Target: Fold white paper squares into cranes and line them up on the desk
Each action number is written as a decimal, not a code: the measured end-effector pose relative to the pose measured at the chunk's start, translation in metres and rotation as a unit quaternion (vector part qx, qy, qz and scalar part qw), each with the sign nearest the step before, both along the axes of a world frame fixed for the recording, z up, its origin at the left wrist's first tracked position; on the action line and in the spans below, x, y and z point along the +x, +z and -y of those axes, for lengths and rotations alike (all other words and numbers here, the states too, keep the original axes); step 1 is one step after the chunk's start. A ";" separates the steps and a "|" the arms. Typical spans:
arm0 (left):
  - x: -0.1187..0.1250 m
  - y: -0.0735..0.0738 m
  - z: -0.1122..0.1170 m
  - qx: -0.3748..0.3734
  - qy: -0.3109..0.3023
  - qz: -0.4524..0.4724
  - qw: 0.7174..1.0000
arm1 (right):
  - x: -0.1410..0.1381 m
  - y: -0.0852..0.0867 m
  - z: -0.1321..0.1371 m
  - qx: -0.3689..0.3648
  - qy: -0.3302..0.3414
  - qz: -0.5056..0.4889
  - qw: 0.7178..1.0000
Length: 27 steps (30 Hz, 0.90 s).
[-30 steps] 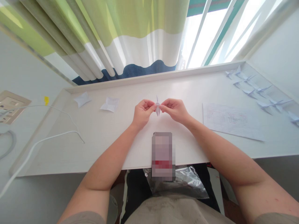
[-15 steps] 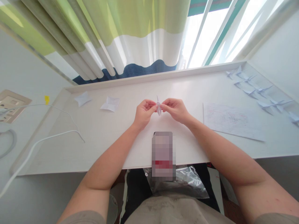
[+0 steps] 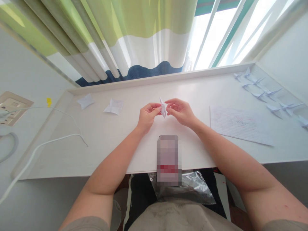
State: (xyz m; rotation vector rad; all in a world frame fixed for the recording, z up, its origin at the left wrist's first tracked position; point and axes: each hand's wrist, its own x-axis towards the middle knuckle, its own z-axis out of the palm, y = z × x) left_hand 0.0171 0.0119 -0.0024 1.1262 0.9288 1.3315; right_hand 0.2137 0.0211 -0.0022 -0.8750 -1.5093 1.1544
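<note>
A small white origami crane (image 3: 163,109), narrow and pointed at its ends, is held above the white desk (image 3: 115,141). The thumb and fingertips of my left hand (image 3: 148,116) pinch it from the left side. Just to its right is my right hand (image 3: 180,111), thumb and index finger apart and curved toward the paper, with a small gap showing between. The far fingers of both hands are partly hidden.
Several folded paper cranes (image 3: 270,93) stand along the right end. A printed sheet (image 3: 237,123) lies near them. Two creased paper pieces (image 3: 86,101) (image 3: 114,106) rest at left. A blurred-out phone-like object (image 3: 168,154) overhangs the front edge. A white cable (image 3: 50,141) crosses the left.
My right hand has let go of the origami crane and opened slightly to the right. The crane has tilted a little in my left hand's pinch.
</note>
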 end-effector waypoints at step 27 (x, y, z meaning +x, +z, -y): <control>-0.001 0.004 0.001 -0.029 -0.090 0.040 0.995 | 0.001 0.011 0.003 -0.044 0.018 -0.046 0.998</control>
